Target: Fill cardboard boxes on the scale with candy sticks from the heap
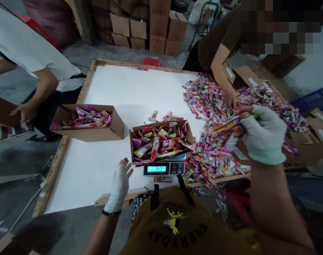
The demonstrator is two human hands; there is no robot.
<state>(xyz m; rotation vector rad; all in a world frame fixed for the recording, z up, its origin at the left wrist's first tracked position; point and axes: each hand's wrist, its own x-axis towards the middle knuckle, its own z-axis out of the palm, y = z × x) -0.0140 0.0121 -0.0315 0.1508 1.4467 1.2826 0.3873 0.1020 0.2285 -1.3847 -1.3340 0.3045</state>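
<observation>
A carton full of small colourful packets (161, 141) rests on a digital scale (163, 168) with a lit display. My left hand (120, 184), in a white glove with bare fingertips, is beside the carton's near left corner, its fingers apart and nothing in them. Over the packet heap at the right, my right hand (263, 131), gloved the same way, grips several packets (229, 131) between thumb and fingers. A second filled carton (105, 132) sits at the table's left edge.
A large heap of packets (204, 95) covers the right side of the white table (116, 85). One person's hand (230, 97) reaches into it. Another person (44, 85) stands at the left. Loose packets (154, 115) lie behind the scale. Stacked cartons (158, 24) stand beyond.
</observation>
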